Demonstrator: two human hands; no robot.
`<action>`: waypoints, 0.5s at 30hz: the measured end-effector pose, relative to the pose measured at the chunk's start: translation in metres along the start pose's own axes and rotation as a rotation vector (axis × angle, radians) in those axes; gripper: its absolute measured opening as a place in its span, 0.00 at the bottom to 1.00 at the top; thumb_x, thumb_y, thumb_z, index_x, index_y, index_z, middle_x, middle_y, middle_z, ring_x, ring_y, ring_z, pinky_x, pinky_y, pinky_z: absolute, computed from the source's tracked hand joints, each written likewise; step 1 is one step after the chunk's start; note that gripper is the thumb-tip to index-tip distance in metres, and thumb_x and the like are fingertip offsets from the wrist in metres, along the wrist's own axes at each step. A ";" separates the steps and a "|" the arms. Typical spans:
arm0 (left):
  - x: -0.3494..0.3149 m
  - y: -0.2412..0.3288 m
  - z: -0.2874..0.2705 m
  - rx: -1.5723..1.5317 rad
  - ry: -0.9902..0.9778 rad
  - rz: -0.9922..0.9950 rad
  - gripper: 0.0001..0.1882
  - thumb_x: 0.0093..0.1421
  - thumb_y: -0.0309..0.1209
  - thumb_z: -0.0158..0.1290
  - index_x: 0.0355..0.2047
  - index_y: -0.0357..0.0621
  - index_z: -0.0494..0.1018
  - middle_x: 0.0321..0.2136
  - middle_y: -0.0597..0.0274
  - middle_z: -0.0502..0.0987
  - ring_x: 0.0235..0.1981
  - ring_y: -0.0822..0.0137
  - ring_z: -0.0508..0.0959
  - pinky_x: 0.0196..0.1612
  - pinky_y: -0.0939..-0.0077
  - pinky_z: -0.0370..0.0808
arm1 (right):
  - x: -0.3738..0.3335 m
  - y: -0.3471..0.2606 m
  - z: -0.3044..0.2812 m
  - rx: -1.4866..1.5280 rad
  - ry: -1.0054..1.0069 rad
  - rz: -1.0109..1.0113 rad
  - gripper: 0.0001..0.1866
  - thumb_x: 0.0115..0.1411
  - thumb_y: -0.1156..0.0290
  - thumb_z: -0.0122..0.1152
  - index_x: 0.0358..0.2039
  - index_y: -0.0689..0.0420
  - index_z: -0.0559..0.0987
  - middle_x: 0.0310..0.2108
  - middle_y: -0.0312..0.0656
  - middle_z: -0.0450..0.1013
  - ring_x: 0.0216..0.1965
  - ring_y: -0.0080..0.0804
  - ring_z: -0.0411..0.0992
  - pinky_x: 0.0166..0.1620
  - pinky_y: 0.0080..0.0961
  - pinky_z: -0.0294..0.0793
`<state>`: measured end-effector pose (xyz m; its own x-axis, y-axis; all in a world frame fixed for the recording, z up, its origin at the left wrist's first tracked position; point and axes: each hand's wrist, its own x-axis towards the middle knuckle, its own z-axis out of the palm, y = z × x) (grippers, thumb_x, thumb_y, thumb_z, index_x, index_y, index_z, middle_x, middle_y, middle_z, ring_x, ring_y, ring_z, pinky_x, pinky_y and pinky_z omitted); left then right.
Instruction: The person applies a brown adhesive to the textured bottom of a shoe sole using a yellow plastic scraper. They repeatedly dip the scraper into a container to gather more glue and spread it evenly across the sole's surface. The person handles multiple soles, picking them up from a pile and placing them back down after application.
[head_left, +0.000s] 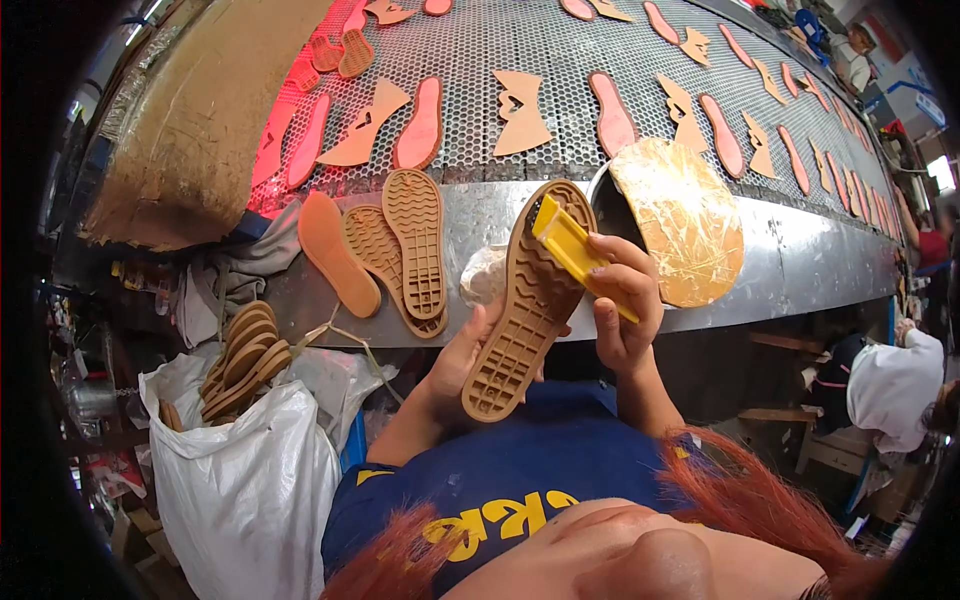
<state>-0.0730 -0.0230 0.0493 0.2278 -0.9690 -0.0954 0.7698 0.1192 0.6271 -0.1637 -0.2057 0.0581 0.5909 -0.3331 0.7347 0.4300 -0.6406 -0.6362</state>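
Note:
My left hand (458, 358) grips a brown shoe sole (518, 340) by its side, tilted in front of my chest. Its grid-and-wave tread faces up. In my right hand (634, 305) is a flat yellow brush (575, 250), its dark end against the upper part of the sole. Behind the sole, a whitish lump (484, 272) sits on the metal ledge (770, 262). Left of it on the ledge lie two overlapping brown soles (412, 225) and a smooth orange-tan sole (335, 255). A round tan lid (680, 225) partly covers a container right of my right hand.
A perforated conveyor belt (465, 100) beyond the ledge carries several pink-topped soles (418, 125) and tan cut pieces (520, 112). A worn tan board (190, 130) rises at left. A white sack (240, 470) of soles stands lower left. Another person (893, 385) sits at right.

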 end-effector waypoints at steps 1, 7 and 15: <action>0.000 0.000 -0.001 0.001 -0.005 0.007 0.39 0.64 0.62 0.28 0.65 0.47 0.49 0.51 0.45 0.69 0.34 0.66 0.78 0.26 0.79 0.81 | -0.001 -0.002 0.000 0.035 -0.014 0.009 0.12 0.63 0.68 0.54 0.41 0.64 0.72 0.49 0.59 0.68 0.49 0.48 0.70 0.52 0.35 0.69; 0.002 0.005 -0.007 -0.039 0.025 0.037 0.41 0.63 0.64 0.27 0.65 0.46 0.48 0.49 0.45 0.70 0.32 0.63 0.79 0.24 0.77 0.81 | -0.004 -0.011 0.004 0.121 -0.144 0.007 0.11 0.61 0.72 0.54 0.40 0.66 0.71 0.48 0.60 0.69 0.49 0.49 0.70 0.51 0.35 0.69; 0.010 0.008 -0.017 -0.150 0.053 0.135 0.35 0.66 0.60 0.23 0.65 0.54 0.47 0.46 0.48 0.71 0.33 0.60 0.80 0.24 0.72 0.82 | -0.014 -0.020 0.007 0.172 -0.231 0.044 0.12 0.61 0.71 0.55 0.40 0.66 0.72 0.49 0.60 0.69 0.48 0.48 0.70 0.51 0.35 0.70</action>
<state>-0.0541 -0.0281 0.0405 0.3626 -0.9299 -0.0617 0.8098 0.2816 0.5147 -0.1759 -0.1836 0.0584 0.7431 -0.1785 0.6450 0.4985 -0.4955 -0.7113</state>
